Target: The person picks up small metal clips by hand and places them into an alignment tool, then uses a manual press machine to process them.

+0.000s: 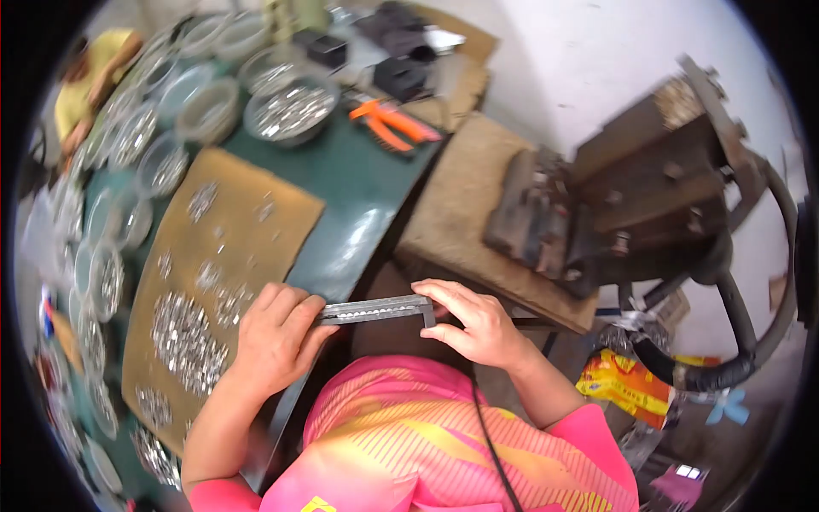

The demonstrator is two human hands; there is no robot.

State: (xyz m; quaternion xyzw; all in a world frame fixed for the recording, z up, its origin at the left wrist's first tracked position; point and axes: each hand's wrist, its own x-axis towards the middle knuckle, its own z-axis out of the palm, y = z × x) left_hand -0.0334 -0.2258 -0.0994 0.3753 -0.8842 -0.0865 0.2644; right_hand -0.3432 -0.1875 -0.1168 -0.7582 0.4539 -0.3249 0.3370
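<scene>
Between my two hands, in front of my body, is a narrow grey metal bar-shaped fixture [371,311] with a row of small shiny pieces along its slot. My left hand [280,331] grips its left end, fingers closed round it. At the other end, my right hand [474,322] pinches the fixture beside a short downward-bent end piece, thumb below and fingers above. To the left, a brown board [243,192] carries a large heap of small shiny metal parts [186,341] and several smaller clusters.
Many clear plastic bowls [293,111] of metal parts crowd the green table's [350,205] far and left sides. Orange-handled pliers [388,122] lie near its corner. At right, a dark hand press [648,188] stands by a wooden bench [465,192]. A person in yellow [94,81] sits far left.
</scene>
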